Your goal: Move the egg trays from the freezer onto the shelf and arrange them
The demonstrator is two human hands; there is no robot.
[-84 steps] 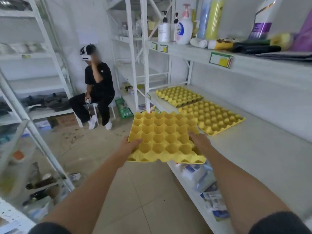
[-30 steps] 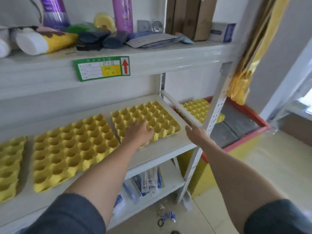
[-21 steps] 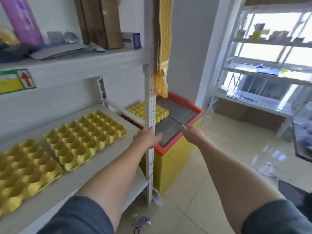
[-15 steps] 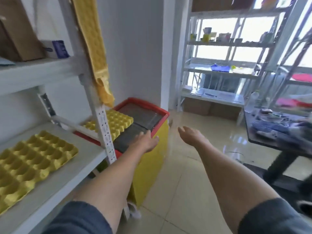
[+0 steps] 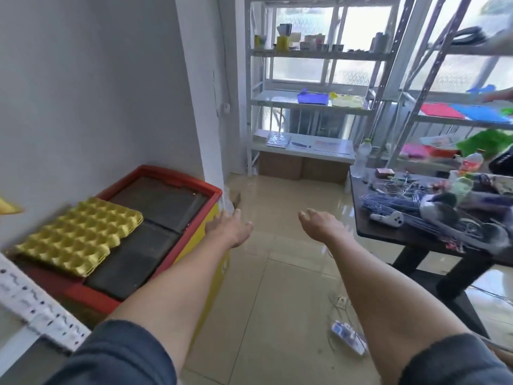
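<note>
Head view: the freezer (image 5: 211,194), a chest with a red rim and dark sliding lids, stands against the wall at the left; on its lid, toward the end nearest the shelf post (image 5: 41,315), lies a stack of yellow egg trays (image 5: 79,234), so at least 1 tray is not yet moved, and how many are in the stack cannot be told through the blur; both hands carry nothing; the left hand (image 5: 230,227) hovers just beyond the freezer's right edge, fingers spread wide and loose, not touching the trays; the right hand (image 5: 319,225) hangs open over the floor, well to the right of the freezer and apart from it, fingers relaxed and slightly curled; only the perforated post and a sliver of the shelf show at the lower left of the freezer, so nothing already placed or arranged there can be judged from here; what plainly remains, as I judge it, is to take the stack off the freezer lid, carry it to the shelf and line it up there.
</note>
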